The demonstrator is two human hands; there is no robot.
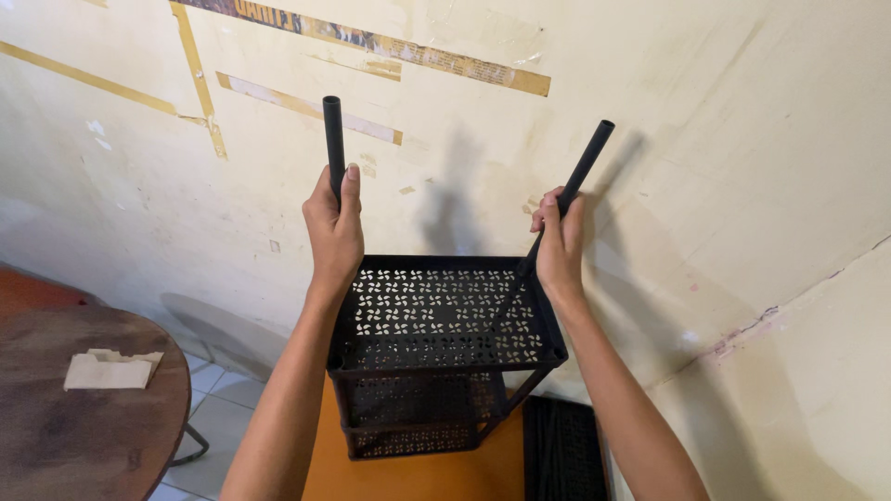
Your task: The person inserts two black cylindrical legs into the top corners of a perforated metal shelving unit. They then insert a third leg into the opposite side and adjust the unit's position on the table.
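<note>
Gripping two black tubes, both hands work at the top of a black shelf rack [436, 343] standing at picture centre, against a stained cream wall [742, 139]; left hand [334, 232] clenched round the left tube [332, 139], which stands nearly upright at the rack's 11 o'clock corner; right hand [560, 246] closed round the right tube [587, 162], which leans toward 1 o'clock from the opposite rear corner. Top shelf [436, 311] a perforated tray with a raised rim; a second perforated tray shows below it, joined by corner posts. Judged handling: thin, hollow parts, so probably light and stiff; smooth round tubes may twist or slip in the palm; a leaning tube could bind in its socket; best hold appears low on each tube, near the corner, or on the tray rim. Edges and room: wall just behind at 12 o'clock, leaving little space rearward; round brown table [83, 408] at 8 o'clock, well apart, bearing a folded paper [107, 371]; dark mat [561, 450] at 5 o'clock beside the rack; orange surface [418, 478] beneath; open space lies toward 6 o'clock.
</note>
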